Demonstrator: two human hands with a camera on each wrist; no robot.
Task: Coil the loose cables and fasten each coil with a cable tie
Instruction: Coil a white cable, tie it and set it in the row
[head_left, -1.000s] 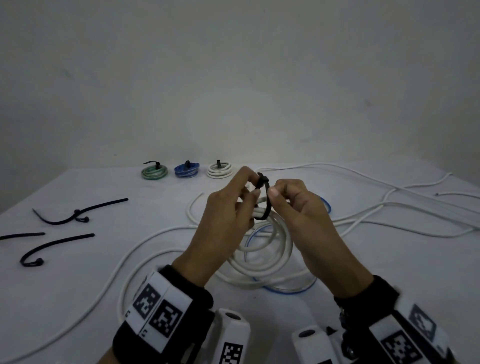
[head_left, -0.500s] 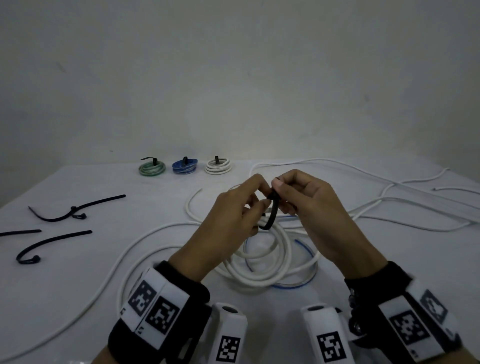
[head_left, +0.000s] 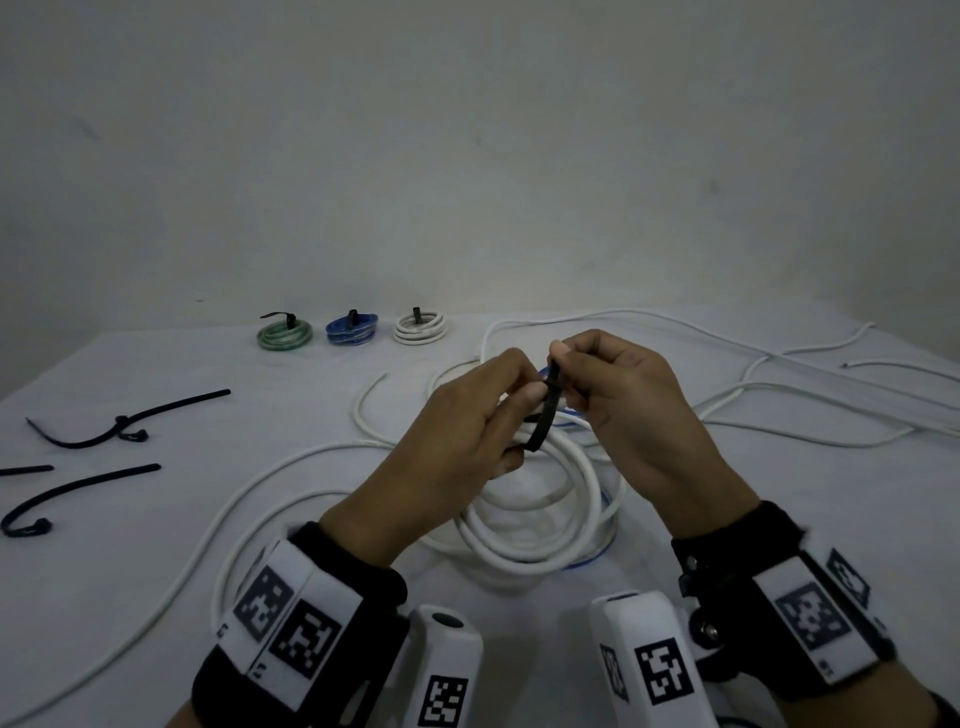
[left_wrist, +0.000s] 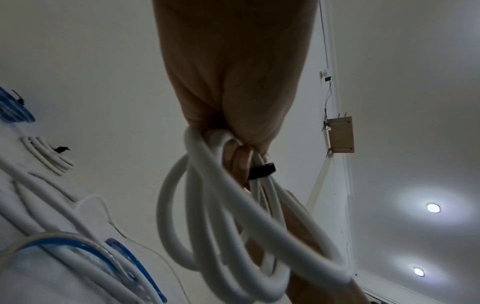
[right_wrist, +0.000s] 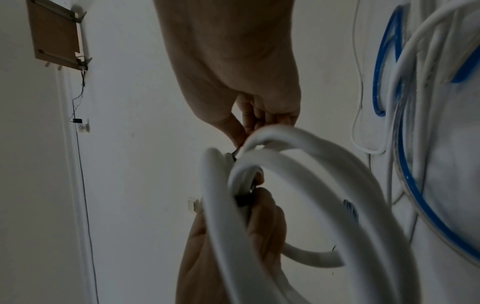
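Two hands, left hand (head_left: 457, 415) and right hand (head_left: 623, 395), pinch one black cable tie (head_left: 545, 410) around one white coil (head_left: 535, 519); three tied coils (head_left: 353, 330) sit far, four loose ties (head_left: 78, 493) left.

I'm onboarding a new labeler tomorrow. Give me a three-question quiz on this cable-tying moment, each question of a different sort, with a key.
1. True or false: three tied coils lie in a row at the far side of the table.
2. Multiple choice: what does the right hand pinch? A) a blue cable B) the black tie C) nothing
3. Fill in: the left hand holds up a coil of ___ cable.

Key: 1 true; 2 B; 3 white.
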